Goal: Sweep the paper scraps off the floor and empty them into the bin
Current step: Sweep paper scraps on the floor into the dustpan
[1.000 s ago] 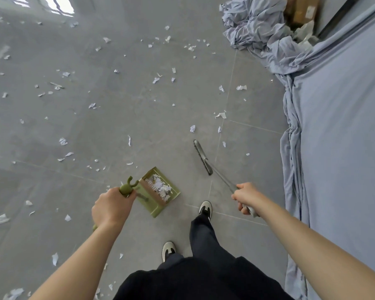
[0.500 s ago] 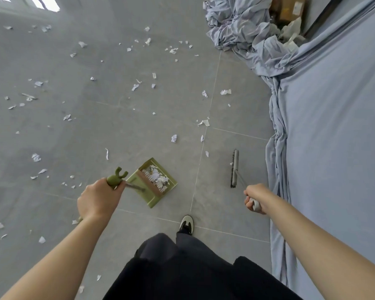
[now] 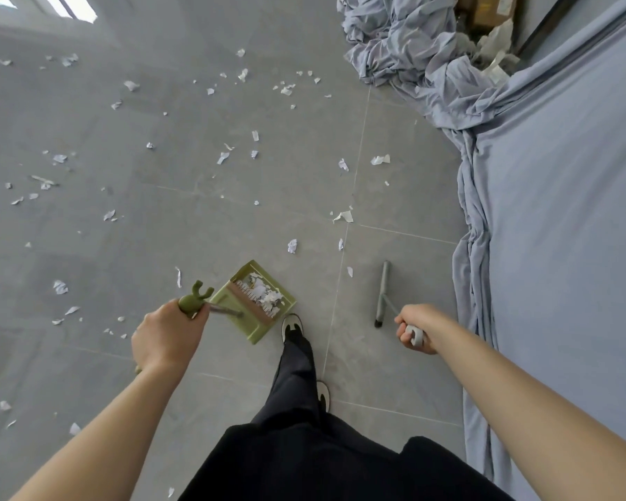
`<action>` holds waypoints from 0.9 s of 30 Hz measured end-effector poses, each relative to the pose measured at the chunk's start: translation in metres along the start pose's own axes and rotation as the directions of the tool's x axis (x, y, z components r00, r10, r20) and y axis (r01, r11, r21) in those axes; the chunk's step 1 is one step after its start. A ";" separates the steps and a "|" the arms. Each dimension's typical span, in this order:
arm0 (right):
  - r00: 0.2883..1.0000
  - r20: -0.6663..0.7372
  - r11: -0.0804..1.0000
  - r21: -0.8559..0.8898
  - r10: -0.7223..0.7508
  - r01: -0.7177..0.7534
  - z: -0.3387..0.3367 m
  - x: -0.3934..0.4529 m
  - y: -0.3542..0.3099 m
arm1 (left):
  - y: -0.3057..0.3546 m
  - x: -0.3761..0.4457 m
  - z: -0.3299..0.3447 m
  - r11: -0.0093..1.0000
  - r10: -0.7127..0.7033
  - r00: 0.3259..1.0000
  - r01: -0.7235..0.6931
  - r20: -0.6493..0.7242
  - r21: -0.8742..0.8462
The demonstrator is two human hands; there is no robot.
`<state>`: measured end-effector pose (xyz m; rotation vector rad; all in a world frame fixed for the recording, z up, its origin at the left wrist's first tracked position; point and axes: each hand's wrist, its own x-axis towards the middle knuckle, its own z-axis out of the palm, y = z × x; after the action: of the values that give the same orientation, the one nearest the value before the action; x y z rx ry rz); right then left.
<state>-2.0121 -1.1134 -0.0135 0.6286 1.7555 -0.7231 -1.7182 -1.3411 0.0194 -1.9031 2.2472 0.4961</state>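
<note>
Though my left hand (image 3: 167, 339) gripped the dustpan (image 3: 254, 301) handle and my right hand (image 3: 418, 329) the broom (image 3: 382, 292), only some paper scraps (image 3: 264, 296) lay in the pan; many more (image 3: 223, 157) littered the floor (image 3: 159, 218) ahead, and no bin was visible.

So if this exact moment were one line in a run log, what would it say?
phase: sweeping | left hand: holds green dustpan, scraps inside | right hand: holds broom | paper scraps ahead on floor | bin: unseen
</note>
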 end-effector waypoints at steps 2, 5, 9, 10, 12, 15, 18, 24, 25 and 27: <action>1.000 0.029 0.999 0.042 0.003 -0.005 0.011 -0.001 -0.019 | 0.003 0.013 -0.003 1.000 -0.020 1.000 0.020 0.002 -0.002; 0.997 0.071 0.995 0.098 -0.018 0.011 0.030 0.001 -0.054 | 0.011 0.040 -0.013 0.999 -0.026 1.000 0.027 0.012 -0.020; 0.994 0.100 0.978 0.207 -0.043 0.021 0.047 0.003 -0.096 | 0.016 0.070 -0.022 0.999 -0.032 0.999 0.032 0.011 -0.010; 0.993 0.106 0.973 0.228 -0.044 0.019 0.051 0.003 -0.105 | 0.016 0.077 -0.024 0.999 -0.037 0.999 0.038 0.012 -0.009; 0.992 0.112 0.977 0.213 -0.050 0.026 0.061 -0.003 -0.121 | 0.017 0.089 -0.028 0.999 -0.050 0.999 0.050 0.014 -0.011; 0.991 0.109 0.995 0.063 -0.082 0.075 0.076 -0.014 -0.141 | 0.021 0.106 -0.034 0.998 -0.066 0.998 0.066 0.015 -0.001; 0.989 0.097 0.981 -0.143 -0.114 0.128 0.085 -0.024 -0.157 | 0.027 0.119 -0.038 0.997 -0.077 0.997 0.076 0.012 0.028; 0.989 0.141 0.925 -0.367 -0.045 0.095 0.072 -0.021 -0.189 | 0.048 0.136 -0.041 0.994 -0.096 0.995 0.095 0.021 0.052; 0.987 0.160 0.924 -0.373 -0.028 0.087 0.068 -0.017 -0.193 | 0.052 0.136 -0.040 0.993 -0.103 0.994 0.101 0.025 0.059; 0.982 0.189 0.920 -0.386 0.009 0.066 0.061 -0.009 -0.200 | 0.061 0.136 -0.039 0.992 -0.104 0.994 0.102 0.027 0.075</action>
<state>-2.1146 -1.2933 0.0136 0.2522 1.6716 -0.4146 -1.7990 -1.4727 0.0205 -1.9485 2.1050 0.4191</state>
